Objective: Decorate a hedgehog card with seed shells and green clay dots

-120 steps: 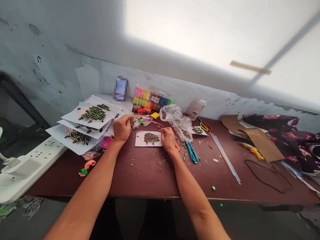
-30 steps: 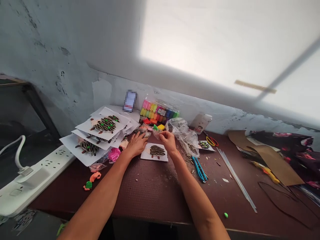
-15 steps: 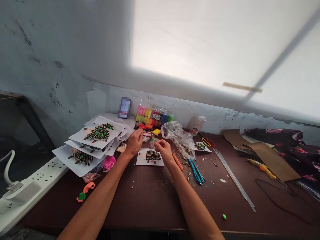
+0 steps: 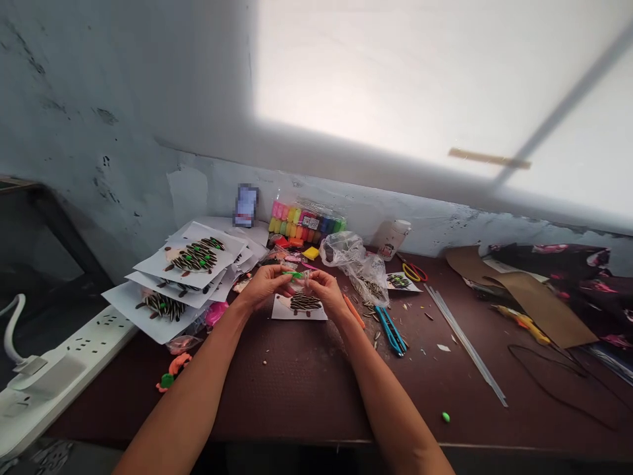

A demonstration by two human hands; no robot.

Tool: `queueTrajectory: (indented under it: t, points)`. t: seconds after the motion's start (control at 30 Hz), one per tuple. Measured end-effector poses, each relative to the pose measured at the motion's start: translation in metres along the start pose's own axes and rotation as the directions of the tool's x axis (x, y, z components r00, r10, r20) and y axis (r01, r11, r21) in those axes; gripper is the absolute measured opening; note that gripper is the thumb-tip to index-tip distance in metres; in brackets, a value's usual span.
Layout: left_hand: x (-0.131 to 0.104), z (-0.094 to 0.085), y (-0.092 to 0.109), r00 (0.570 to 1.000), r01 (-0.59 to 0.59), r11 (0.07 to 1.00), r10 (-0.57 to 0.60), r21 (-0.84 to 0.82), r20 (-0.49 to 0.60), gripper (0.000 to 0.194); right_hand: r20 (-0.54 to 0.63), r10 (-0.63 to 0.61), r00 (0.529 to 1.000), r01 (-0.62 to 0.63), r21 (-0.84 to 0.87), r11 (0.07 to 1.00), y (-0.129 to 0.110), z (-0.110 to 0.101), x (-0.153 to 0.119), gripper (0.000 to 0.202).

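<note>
Both hands are together over a white card (image 4: 281, 311) bearing a hedgehog shape with dark striped seeds as spines. My left hand (image 4: 264, 287) is pinched on a bit of green clay (image 4: 293, 274). Close beside it, my right hand (image 4: 326, 288) grips a small clear plastic wrapper (image 4: 302, 282) that stretches between the hands. The fingers hide part of the card's upper edge. At the left lies a stack of finished-looking hedgehog cards (image 4: 195, 254) with green dots among the seeds. A loose green clay lump (image 4: 446, 417) sits near the front right edge.
Behind the hands stand a pack of coloured clay (image 4: 309, 221), a phone (image 4: 246, 206) and a white bottle (image 4: 394, 239). To the right lie a plastic bag of seeds (image 4: 368, 280), a blue cutter (image 4: 391, 331), scissors (image 4: 413, 272) and clear sticks (image 4: 465, 343). A power strip (image 4: 74, 369) runs along the left.
My left hand has come right and down from the clay items to meet my right hand. The green clay and wrapper are now between both hands. The view has shifted slightly.
</note>
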State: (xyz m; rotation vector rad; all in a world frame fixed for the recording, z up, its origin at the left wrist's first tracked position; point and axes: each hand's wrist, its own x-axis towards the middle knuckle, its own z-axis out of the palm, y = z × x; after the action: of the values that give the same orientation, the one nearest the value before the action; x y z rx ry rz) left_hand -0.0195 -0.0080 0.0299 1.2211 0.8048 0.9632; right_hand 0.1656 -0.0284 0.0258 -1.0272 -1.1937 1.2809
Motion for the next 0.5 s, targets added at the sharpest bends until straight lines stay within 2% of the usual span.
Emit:
queueTrajectory:
  t: [0.2,0.33,0.43,0.5]
  points:
    - [0.0019,0.0014,-0.0024,1.000,0.002,0.999,-0.001,0.050,-0.021,0.053,0.041,0.032,0.999,-0.031,-0.018,0.999,0.0006,-0.0038,0.0006,0.028]
    - [0.0020,0.0007,-0.0026,0.999,-0.005,0.996,0.008,0.087,-0.036,0.049,0.039,-0.032,0.999,0.036,-0.100,0.994,0.0011,-0.0041,0.0025,0.024]
    - [0.0027,-0.0007,-0.0025,0.998,-0.032,0.998,0.035,0.054,-0.056,0.047,0.003,-0.072,0.997,0.072,-0.130,0.989,0.0015,-0.0037,0.0035,0.024]
    - [0.0035,-0.0018,-0.0028,0.996,-0.056,0.998,0.057,0.010,-0.075,0.046,0.002,-0.048,0.999,0.048,-0.119,0.992,0.0019,-0.0034,0.0033,0.025]
